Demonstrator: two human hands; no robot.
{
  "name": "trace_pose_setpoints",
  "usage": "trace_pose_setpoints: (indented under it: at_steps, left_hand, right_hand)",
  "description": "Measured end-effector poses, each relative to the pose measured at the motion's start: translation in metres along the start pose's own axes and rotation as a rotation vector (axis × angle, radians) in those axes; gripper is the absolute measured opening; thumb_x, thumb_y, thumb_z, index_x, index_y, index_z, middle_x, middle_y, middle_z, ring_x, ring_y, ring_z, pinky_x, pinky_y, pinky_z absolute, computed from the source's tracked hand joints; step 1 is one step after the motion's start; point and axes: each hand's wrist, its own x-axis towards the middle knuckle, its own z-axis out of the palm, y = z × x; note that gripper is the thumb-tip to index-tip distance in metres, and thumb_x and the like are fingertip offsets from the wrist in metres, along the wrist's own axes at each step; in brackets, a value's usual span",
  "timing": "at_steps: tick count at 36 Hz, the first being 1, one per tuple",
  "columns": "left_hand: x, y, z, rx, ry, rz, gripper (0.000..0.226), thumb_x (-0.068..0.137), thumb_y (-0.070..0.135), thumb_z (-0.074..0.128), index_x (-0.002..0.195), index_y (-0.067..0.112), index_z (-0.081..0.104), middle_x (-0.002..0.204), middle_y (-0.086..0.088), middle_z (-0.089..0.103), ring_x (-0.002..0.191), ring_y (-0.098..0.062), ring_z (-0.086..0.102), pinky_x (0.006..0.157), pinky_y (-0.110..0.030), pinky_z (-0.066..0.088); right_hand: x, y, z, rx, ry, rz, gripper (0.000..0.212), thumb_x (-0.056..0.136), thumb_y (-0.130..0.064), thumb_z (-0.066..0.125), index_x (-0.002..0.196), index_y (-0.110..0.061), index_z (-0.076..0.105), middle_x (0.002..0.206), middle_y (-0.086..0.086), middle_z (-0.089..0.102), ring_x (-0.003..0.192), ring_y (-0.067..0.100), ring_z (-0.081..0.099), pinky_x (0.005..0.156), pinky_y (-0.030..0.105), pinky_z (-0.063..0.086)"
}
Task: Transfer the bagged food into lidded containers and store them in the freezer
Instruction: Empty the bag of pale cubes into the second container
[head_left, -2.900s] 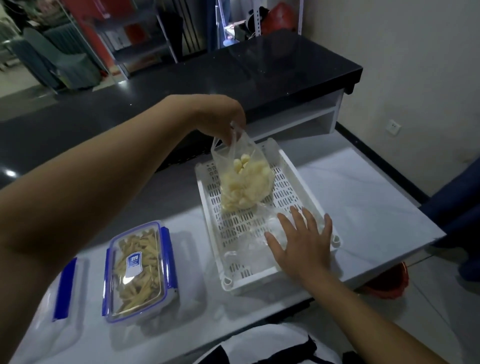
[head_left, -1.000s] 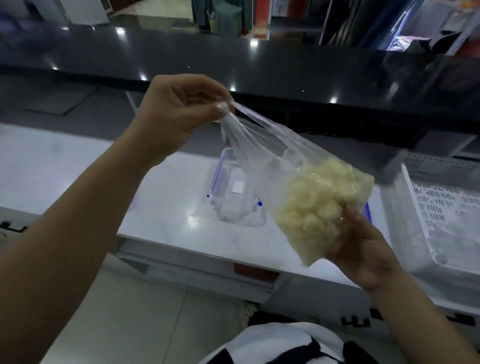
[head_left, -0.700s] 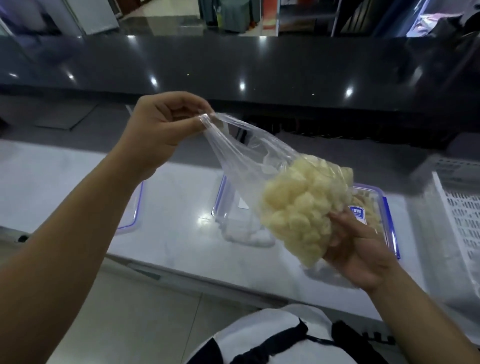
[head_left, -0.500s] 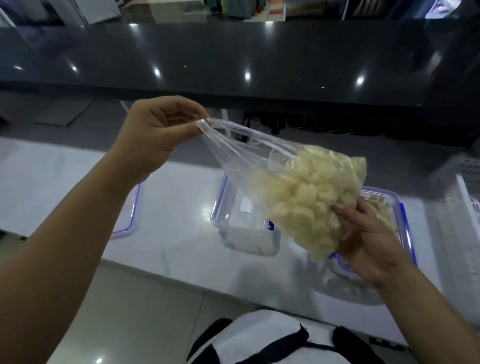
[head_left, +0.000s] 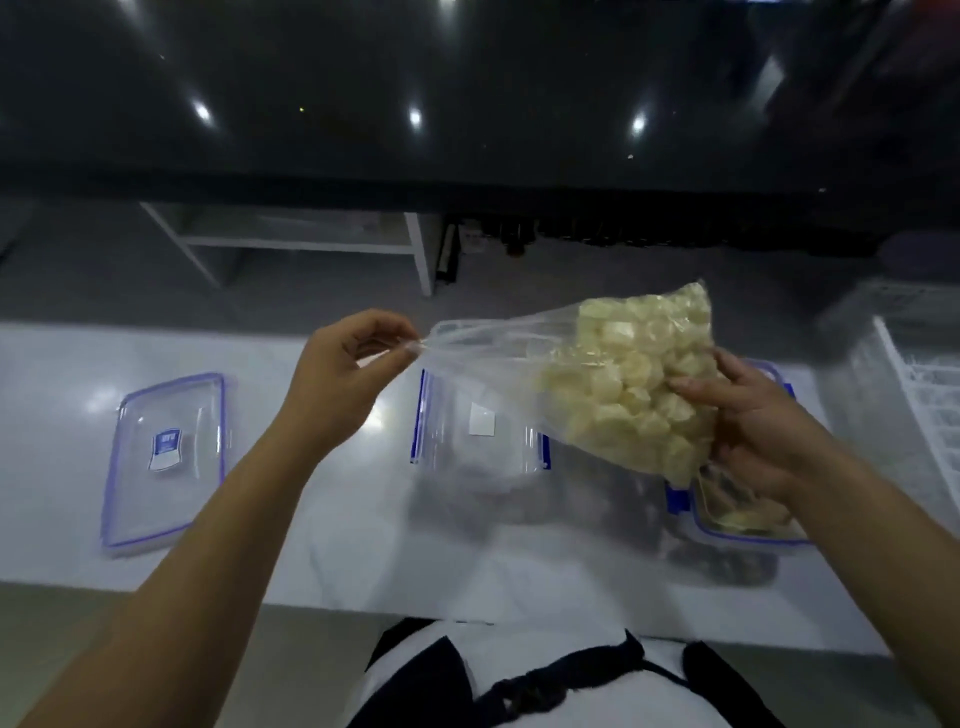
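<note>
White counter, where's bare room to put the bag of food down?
The counter is bare between the loose lid at left and the open container in the middle, under the left hand, and along its near edge. The right side is crowded: the filled container and white basket, below the bag.

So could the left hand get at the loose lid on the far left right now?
Probably not yet: the left hand is pinching the bag mouth. Nothing blocks the lid itself, so freeing those fingers would do.
</note>
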Motion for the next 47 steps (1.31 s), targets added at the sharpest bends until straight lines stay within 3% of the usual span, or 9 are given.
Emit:
trace_pose_setpoints:
  at_steps: [5, 10, 13, 19, 25, 31, 35, 41, 47]
  left_hand:
    - [-0.003, -0.032, 0.008, 0.018, -0.022, -0.030, 0.039, 0.091, 0.009, 0.072, 0.086, 0.048, 0.069, 0.093, 0.021, 0.073, 0.090, -0.003, 0.069, 0.082, -0.011, 0.049]
    - [0.006, -0.062, 0.016, 0.009, -0.097, -0.056, 0.034, 0.094, 0.005, 0.065, 0.087, 0.038, 0.067, 0.098, 0.014, 0.072, 0.098, -0.008, 0.067, 0.090, -0.023, 0.051]
    - [0.009, -0.063, 0.030, 0.024, -0.114, -0.072, 0.034, 0.094, 0.002, 0.063, 0.087, 0.035, 0.066, 0.100, 0.011, 0.070, 0.099, -0.010, 0.065, 0.092, -0.023, 0.050]
    - [0.016, -0.073, 0.028, 0.041, -0.176, -0.098, 0.018, 0.097, 0.007, 0.062, 0.094, 0.023, 0.069, 0.106, 0.007, 0.068, 0.099, -0.010, 0.062, 0.080, -0.003, 0.044]
    - [0.007, -0.085, 0.024, 0.126, -0.221, -0.075, 0.015, 0.096, 0.013, 0.065, 0.096, 0.028, 0.066, 0.102, 0.012, 0.066, 0.093, -0.009, 0.060, 0.082, -0.020, 0.047]
    - [0.001, -0.091, 0.027, 0.204, -0.199, 0.008, 0.024, 0.092, 0.013, 0.070, 0.092, 0.035, 0.063, 0.090, 0.033, 0.052, 0.088, -0.008, 0.055, 0.080, -0.022, 0.045]
    - [0.000, -0.094, 0.025, 0.244, -0.202, 0.059, 0.014, 0.087, 0.013, 0.076, 0.097, 0.023, 0.074, 0.093, 0.017, 0.061, 0.085, -0.008, 0.054, 0.082, -0.025, 0.044]
    - [0.001, -0.096, 0.018, 0.255, -0.222, 0.085, 0.011, 0.088, 0.022, 0.076, 0.099, 0.018, 0.076, 0.101, 0.001, 0.075, 0.088, -0.009, 0.057, 0.086, -0.033, 0.048]
    - [-0.004, -0.100, 0.017, 0.225, -0.243, 0.057, 0.010, 0.090, 0.022, 0.074, 0.100, 0.018, 0.075, 0.108, 0.004, 0.073, 0.096, -0.006, 0.053, 0.089, -0.027, 0.042]
  right_hand:
    - [-0.001, 0.008, 0.007, -0.056, 0.115, -0.016, 0.058, 0.073, -0.009, 0.078, 0.128, -0.023, 0.064, 0.119, 0.008, 0.073, 0.102, 0.029, 0.074, 0.066, 0.037, 0.061]
    - [0.002, 0.024, 0.015, -0.047, 0.214, -0.028, 0.059, 0.077, -0.005, 0.077, 0.129, -0.027, 0.062, 0.123, 0.009, 0.072, 0.109, 0.033, 0.070, 0.082, 0.048, 0.059]
    - [-0.002, 0.022, 0.013, -0.062, 0.245, -0.020, 0.063, 0.073, -0.008, 0.078, 0.130, -0.027, 0.061, 0.121, 0.008, 0.073, 0.106, 0.032, 0.072, 0.076, 0.044, 0.060]
    - [-0.003, 0.022, 0.026, -0.091, 0.305, -0.016, 0.062, 0.073, -0.011, 0.077, 0.130, -0.028, 0.061, 0.119, 0.005, 0.074, 0.103, 0.029, 0.073, 0.069, 0.039, 0.061]
    - [-0.005, 0.018, 0.036, -0.090, 0.336, -0.082, 0.058, 0.068, -0.011, 0.081, 0.123, -0.023, 0.066, 0.120, 0.012, 0.072, 0.105, 0.033, 0.072, 0.092, 0.053, 0.056]
    - [-0.006, 0.009, 0.053, -0.096, 0.323, -0.139, 0.057, 0.067, -0.010, 0.081, 0.121, -0.022, 0.067, 0.115, 0.012, 0.074, 0.100, 0.030, 0.074, 0.073, 0.042, 0.063]
    - [-0.004, 0.004, 0.067, -0.130, 0.313, -0.142, 0.062, 0.067, -0.008, 0.079, 0.127, -0.020, 0.065, 0.115, 0.010, 0.074, 0.101, 0.029, 0.073, 0.071, 0.038, 0.062]
    - [0.001, 0.003, 0.079, -0.196, 0.328, -0.149, 0.061, 0.069, -0.008, 0.080, 0.126, -0.022, 0.065, 0.118, 0.012, 0.073, 0.106, 0.033, 0.071, 0.090, 0.052, 0.056]
    - [0.004, -0.002, 0.094, -0.273, 0.294, -0.166, 0.067, 0.062, -0.017, 0.086, 0.125, -0.029, 0.067, 0.112, 0.010, 0.075, 0.099, 0.031, 0.074, 0.069, 0.041, 0.061]
